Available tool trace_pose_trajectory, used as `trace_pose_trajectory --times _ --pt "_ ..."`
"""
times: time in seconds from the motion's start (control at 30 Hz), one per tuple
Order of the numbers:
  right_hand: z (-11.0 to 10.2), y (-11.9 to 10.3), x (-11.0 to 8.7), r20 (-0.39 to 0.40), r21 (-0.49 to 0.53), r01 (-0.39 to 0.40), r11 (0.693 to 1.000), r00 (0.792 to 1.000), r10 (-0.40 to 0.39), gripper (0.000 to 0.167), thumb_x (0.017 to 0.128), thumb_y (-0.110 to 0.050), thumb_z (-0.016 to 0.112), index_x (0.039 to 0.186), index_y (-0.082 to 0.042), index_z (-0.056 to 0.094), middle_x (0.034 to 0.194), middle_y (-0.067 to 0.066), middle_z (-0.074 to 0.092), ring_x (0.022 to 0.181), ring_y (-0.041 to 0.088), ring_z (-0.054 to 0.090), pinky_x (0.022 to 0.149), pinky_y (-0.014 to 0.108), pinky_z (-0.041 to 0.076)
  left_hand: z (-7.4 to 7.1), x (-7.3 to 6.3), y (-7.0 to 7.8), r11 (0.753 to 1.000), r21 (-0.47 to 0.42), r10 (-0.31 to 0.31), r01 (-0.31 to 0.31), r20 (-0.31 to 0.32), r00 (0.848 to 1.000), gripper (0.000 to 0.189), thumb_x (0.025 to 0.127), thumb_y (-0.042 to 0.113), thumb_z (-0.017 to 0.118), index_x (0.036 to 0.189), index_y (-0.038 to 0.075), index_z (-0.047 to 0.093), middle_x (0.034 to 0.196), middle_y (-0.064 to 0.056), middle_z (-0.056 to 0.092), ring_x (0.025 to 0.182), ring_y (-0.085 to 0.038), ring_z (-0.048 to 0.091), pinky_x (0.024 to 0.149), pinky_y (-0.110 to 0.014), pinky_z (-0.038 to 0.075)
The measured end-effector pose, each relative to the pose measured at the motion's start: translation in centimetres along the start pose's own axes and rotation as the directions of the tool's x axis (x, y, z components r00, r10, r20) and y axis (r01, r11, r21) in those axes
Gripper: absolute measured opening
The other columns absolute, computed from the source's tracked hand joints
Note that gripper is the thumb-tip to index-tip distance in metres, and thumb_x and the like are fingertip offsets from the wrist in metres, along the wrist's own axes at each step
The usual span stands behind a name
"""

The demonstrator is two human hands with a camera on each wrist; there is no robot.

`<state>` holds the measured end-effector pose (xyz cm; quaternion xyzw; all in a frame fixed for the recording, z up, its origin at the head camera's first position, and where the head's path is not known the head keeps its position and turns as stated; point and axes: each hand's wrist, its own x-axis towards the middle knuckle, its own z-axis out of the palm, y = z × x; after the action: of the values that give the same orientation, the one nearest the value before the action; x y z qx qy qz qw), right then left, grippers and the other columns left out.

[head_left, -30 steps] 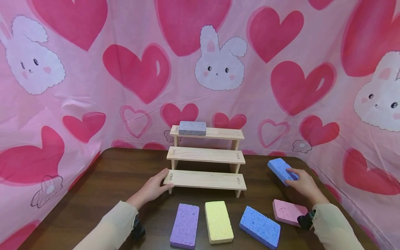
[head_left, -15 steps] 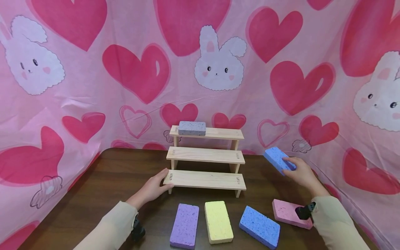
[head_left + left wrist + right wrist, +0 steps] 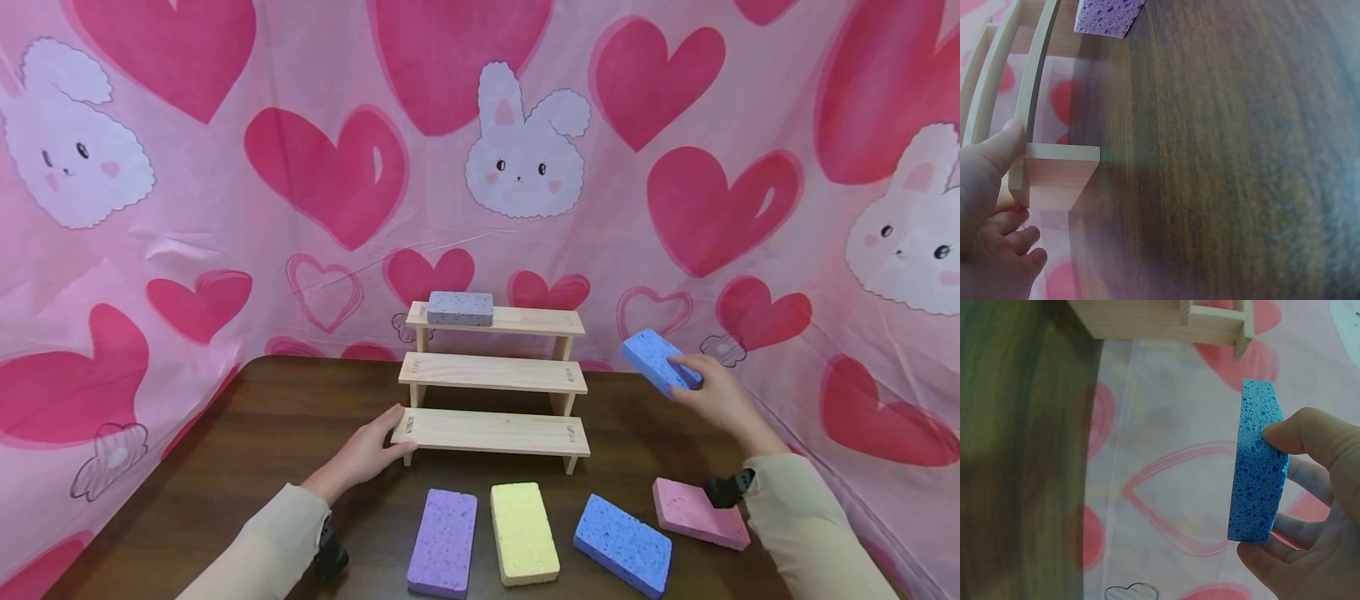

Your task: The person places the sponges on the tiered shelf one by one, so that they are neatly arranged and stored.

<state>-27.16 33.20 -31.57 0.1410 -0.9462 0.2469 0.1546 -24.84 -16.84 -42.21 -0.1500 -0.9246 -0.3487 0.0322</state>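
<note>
- the right hand (image 3: 716, 396) grips a held blue sponge (image 3: 651, 358) between thumb and fingers, in the air to the right of the rack and clear of the table (image 3: 285, 417).
- the left hand (image 3: 363, 446) holds the left end of the wooden rack (image 3: 491, 429) at its lowest step, thumb on the front edge, fingers curled past the end.
- over the last second the held sponge has risen and moved inward, toward the rack; the left hand has stayed put. this looks like a carry under way, with the rack being steadied, and the sponge not yet on any step.
- the grey sponge (image 3: 460, 308) lies on the left part of the top step, unchanged.
- in front of the rack lie a purple sponge (image 3: 442, 542), a yellow sponge (image 3: 524, 533), a second blue sponge (image 3: 624, 546) and a pink sponge (image 3: 697, 512).
- a black wrist device (image 3: 726, 490) hides part of the pink one.
- the left wrist view cuts the purple sponge to a corner; how firmly the left fingers press cannot be told.
</note>
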Motion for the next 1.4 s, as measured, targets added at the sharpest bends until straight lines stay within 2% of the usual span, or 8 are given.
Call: trace_pose_trajectory --times 0.43,0.63,0.97,1.17,1.4 --pt "-0.4 -2.3 1.6 0.017 0.029 0.029 0.999 0.999 -0.030 0.055 0.082 -0.014 0.067 0.129 0.007 0.047 0.128 0.031 0.036 0.106 0.048 0.042 0.082 0.059 0.043 0.1 0.0 -0.2 1.000 0.003 -0.006 0.006 0.002 1.000 0.072 0.085 0.026 0.067 0.139 -0.007 0.033 0.143 -0.022 0.031 0.130 -0.035 0.030 0.103 -0.047 0.028" --pt "-0.3 -3.3 2.5 -0.002 0.026 0.077 0.997 0.997 -0.076 0.052 0.080 -0.011 0.068 0.126 0.006 0.050 0.128 0.031 0.038 0.107 0.046 0.042 0.082 0.059 0.044 0.1 -0.1 -0.3 1.000 0.001 0.005 -0.005 -0.007 1.000 0.072 0.085 0.026 0.067 0.138 -0.007 0.033 0.142 -0.023 0.031 0.130 -0.036 0.030 0.102 -0.047 0.028" --pt "0.0 -4.9 3.9 0.012 0.039 0.096 0.995 0.995 -0.097 0.050 0.080 -0.009 0.066 0.125 0.005 0.052 0.130 0.029 0.038 0.111 0.045 0.040 0.089 0.062 0.036 0.1 -0.1 -0.2 1.000 -0.001 0.005 -0.005 -0.005 1.000 0.072 0.085 0.026 0.067 0.139 -0.007 0.033 0.143 -0.023 0.031 0.130 -0.035 0.030 0.103 -0.047 0.028" --pt "0.3 -5.6 4.8 0.005 0.039 0.147 0.988 0.989 -0.147 0.047 0.078 -0.006 0.066 0.123 0.005 0.054 0.128 0.029 0.040 0.109 0.044 0.042 0.090 0.061 0.036 0.0 0.0 -0.2 1.000 0.005 0.003 -0.003 -0.002 1.000 0.072 0.085 0.027 0.067 0.138 -0.007 0.033 0.143 -0.022 0.032 0.130 -0.035 0.030 0.103 -0.047 0.028" --pt "0.7 -6.3 6.1 0.045 0.070 0.161 0.985 0.985 -0.164 0.047 0.080 -0.005 0.064 0.125 0.003 0.053 0.130 0.029 0.039 0.111 0.044 0.042 0.090 0.060 0.036 0.0 0.0 -0.2 1.000 0.002 0.000 0.000 0.002 1.000 0.072 0.084 0.028 0.067 0.139 -0.006 0.033 0.143 -0.022 0.032 0.130 -0.035 0.030 0.102 -0.048 0.028"
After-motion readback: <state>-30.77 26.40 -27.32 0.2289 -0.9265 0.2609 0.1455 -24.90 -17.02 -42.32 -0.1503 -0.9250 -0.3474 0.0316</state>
